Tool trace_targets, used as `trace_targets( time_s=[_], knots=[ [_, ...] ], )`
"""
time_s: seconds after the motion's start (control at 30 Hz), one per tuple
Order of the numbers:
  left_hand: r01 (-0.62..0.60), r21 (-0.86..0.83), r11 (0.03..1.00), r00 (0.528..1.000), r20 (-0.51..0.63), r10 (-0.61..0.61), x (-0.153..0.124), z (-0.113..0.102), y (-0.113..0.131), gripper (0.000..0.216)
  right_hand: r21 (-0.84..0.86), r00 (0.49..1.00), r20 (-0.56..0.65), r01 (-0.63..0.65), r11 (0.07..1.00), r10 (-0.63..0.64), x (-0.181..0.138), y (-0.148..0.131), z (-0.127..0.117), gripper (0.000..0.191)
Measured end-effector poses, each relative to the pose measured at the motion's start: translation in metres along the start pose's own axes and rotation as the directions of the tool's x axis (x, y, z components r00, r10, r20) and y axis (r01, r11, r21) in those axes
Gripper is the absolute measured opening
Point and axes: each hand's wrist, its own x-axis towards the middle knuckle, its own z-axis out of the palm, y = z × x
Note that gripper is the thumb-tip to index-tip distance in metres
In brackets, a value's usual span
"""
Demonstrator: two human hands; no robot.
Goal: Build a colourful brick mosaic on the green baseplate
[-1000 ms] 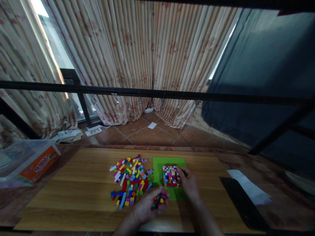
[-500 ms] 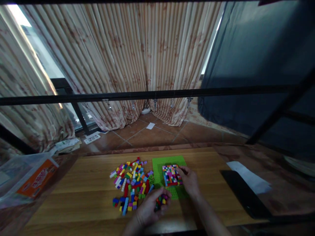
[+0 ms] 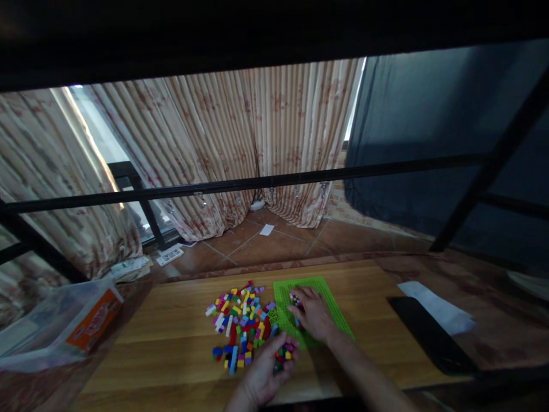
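Observation:
My left hand [image 3: 266, 366] is cupped, palm up, around several small coloured toy bricks [image 3: 283, 353]. It is over the near edge of the table, just left of the green baseplate [image 3: 337, 306]. On that baseplate sits a block built of many coloured bricks [image 3: 295, 300]; only its left edge shows. My right hand [image 3: 315, 313] covers the rest, fingers bent over the far side and thumb at the near left side. Whether a loose brick is under those fingers is hidden. Left of the baseplate lies a spread of loose toy bricks [image 3: 244, 312].
The wooden table [image 3: 171, 343] carries all of this. A black flat object [image 3: 429, 332] and white paper [image 3: 437, 306] are at its right. A clear plastic box with an orange label [image 3: 98, 320] stands at the left. A black rail [image 3: 240, 184] crosses beyond the table.
My right hand has moved from the right edge of the brick-built block to over it, now hiding most of it. My left hand still holds its bricks. The camera view has shifted.

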Motion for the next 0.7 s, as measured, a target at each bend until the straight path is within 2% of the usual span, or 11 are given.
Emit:
trace_targets(
  time_s=[0.17,0.27,0.33,0.47,0.6,0.7],
  knots=[
    [-0.08,-0.049,0.996,0.996,-0.041,0.078,-0.017,-0.018,0.006,0.035,-0.057,1.0,0.004,-0.006,0.998,0.006,-0.01,0.002,0.004,0.036],
    [-0.073,-0.021,0.997,0.997,-0.037,0.072,-0.024,-0.027,0.01,0.037,-0.105,1.0,-0.016,-0.001,0.994,0.0,-0.01,0.003,0.002,0.035],
    [-0.065,0.005,0.998,0.997,-0.029,0.066,-0.029,-0.032,0.011,0.039,-0.109,0.998,-0.055,0.019,0.994,-0.025,-0.009,-0.006,0.007,0.037],
    [-0.069,0.066,0.995,0.998,0.009,0.069,-0.044,-0.041,0.011,0.04,0.058,0.993,-0.083,0.085,0.995,-0.08,-0.008,-0.043,0.038,0.043],
    [-0.022,0.122,0.992,0.999,0.04,0.017,-0.061,-0.056,0.016,0.04,0.169,0.995,-0.097,-0.016,0.986,0.033,-0.008,-0.074,0.08,0.05],
    [0.032,0.174,0.984,0.996,0.076,-0.046,-0.066,-0.067,0.026,0.037,0.179,0.989,-0.131,-0.038,0.983,0.062,-0.005,-0.084,0.099,0.051]
  ],
)
